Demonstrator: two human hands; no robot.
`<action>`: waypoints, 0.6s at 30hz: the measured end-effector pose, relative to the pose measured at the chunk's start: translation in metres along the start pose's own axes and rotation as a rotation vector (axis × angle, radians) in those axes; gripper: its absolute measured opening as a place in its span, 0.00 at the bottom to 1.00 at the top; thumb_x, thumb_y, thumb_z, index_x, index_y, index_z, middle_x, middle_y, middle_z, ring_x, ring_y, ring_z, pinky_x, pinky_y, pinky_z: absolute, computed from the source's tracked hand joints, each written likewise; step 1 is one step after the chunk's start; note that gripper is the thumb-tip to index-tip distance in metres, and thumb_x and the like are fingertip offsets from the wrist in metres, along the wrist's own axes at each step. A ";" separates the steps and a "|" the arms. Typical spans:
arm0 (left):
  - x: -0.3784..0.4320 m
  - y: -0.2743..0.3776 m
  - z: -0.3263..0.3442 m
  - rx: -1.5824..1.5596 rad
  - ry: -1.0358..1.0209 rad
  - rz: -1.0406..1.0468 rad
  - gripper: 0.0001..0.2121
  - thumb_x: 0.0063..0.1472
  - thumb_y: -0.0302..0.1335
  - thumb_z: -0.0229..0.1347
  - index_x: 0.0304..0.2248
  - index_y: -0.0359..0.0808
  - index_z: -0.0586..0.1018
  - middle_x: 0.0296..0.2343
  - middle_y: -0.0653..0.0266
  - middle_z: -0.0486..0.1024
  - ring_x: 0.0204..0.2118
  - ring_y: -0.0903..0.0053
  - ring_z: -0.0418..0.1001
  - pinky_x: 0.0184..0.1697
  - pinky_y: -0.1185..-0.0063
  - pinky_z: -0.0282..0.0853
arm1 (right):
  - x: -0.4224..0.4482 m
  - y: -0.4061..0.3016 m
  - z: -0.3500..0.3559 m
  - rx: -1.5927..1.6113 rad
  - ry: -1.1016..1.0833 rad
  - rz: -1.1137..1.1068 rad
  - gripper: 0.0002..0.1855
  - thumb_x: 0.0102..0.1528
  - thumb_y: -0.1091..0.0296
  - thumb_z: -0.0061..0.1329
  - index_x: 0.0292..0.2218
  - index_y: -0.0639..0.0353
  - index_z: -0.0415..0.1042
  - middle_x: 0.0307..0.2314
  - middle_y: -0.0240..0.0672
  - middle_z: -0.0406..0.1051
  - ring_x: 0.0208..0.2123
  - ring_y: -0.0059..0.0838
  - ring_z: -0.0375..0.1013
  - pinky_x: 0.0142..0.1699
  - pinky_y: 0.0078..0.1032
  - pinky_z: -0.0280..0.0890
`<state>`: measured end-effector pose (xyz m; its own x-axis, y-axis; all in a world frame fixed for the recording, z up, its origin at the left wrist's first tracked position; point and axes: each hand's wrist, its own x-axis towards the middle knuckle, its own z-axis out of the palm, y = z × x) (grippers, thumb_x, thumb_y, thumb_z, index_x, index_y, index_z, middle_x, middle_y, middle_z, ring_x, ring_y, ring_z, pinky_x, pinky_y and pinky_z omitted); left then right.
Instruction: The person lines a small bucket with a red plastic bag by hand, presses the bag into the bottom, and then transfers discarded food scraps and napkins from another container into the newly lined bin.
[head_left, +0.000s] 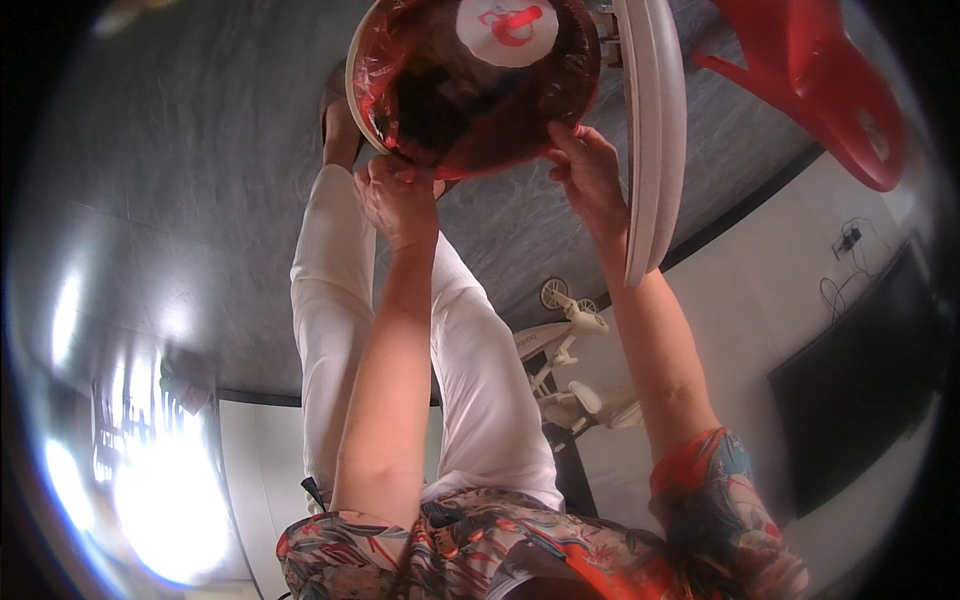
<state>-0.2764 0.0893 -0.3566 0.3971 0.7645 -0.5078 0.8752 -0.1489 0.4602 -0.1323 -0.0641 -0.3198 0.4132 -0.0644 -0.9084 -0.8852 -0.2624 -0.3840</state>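
In front of me is a round bin (355, 56) with a pale rim, lined with a translucent red plastic bag (480, 127). A white round piece with a red shape on it (508, 30) shows inside, at the top of the view; I cannot tell what it is. My left hand (396, 193) has its fingers curled on the bag's edge at the near left of the rim. My right hand (589, 169) pinches the bag at the near right, thumb on top. The bag's edge under my fingers is partly hidden.
A cream padded panel (660, 142) stands close to my right forearm. Beyond it is a red moulded plastic object (817, 90). A cream child's tricycle (581, 330) is by the wall, near a dark flat screen (855, 382). Grey floor (195, 150) lies around my legs.
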 end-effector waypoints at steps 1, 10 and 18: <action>-0.001 -0.002 0.002 0.027 0.081 0.075 0.15 0.38 0.35 0.61 0.22 0.36 0.70 0.22 0.60 0.70 0.33 0.60 0.66 0.39 0.68 0.61 | 0.001 0.002 -0.001 0.006 0.008 0.011 0.08 0.50 0.63 0.52 0.30 0.55 0.68 0.23 0.28 0.72 0.23 0.18 0.71 0.18 0.10 0.58; 0.013 -0.042 0.030 -0.062 -0.145 -0.385 0.19 0.38 0.42 0.58 0.21 0.31 0.75 0.20 0.50 0.73 0.26 0.56 0.72 0.30 0.65 0.66 | 0.001 0.016 0.003 0.133 -0.081 0.122 0.08 0.50 0.63 0.52 0.30 0.55 0.69 0.24 0.28 0.72 0.23 0.18 0.71 0.19 0.12 0.61; 0.020 0.006 0.003 -0.055 -0.225 -0.288 0.16 0.43 0.39 0.55 0.25 0.32 0.77 0.22 0.54 0.75 0.26 0.61 0.74 0.30 0.71 0.67 | -0.012 -0.011 0.026 -0.355 0.107 0.040 0.14 0.49 0.57 0.51 0.28 0.60 0.69 0.19 0.31 0.70 0.17 0.20 0.71 0.16 0.16 0.62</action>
<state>-0.2629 0.1021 -0.3659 0.1927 0.6125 -0.7666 0.9463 0.0907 0.3103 -0.1334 -0.0350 -0.3087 0.4166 -0.1763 -0.8918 -0.7795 -0.5741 -0.2506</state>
